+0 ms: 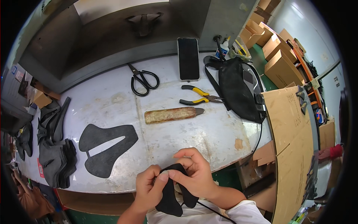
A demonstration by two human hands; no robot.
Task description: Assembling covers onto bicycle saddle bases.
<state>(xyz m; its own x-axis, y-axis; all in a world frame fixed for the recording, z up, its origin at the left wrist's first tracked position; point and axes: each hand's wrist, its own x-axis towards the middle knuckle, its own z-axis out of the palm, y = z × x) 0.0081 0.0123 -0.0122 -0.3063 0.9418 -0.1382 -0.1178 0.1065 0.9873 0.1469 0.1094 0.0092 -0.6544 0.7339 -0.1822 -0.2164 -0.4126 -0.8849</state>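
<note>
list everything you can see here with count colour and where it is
black piece: one, black, held in both hands at the table's near edge
flat cut-out: one, dark grey, lying left of centre
stack of cut pieces: several, dark grey, table's left end
scissors: one, black, far centre
phone: one, black, far centre, face up
pliers: one, yellow-handled, right of centre
wrapped tool: one, brownish, centre
bag: one, black, right end
cardboard sheet: one, brown, right
boxes: several, brown, far right
table: one, whitish, worn
left hand, right hand: gripping the black piece

1 scissors (143, 79) | 1 pliers (197, 95) | 1 phone (188, 58) | 1 blk bag (238, 89) | 1 flat blk cutout (106, 147)
</note>
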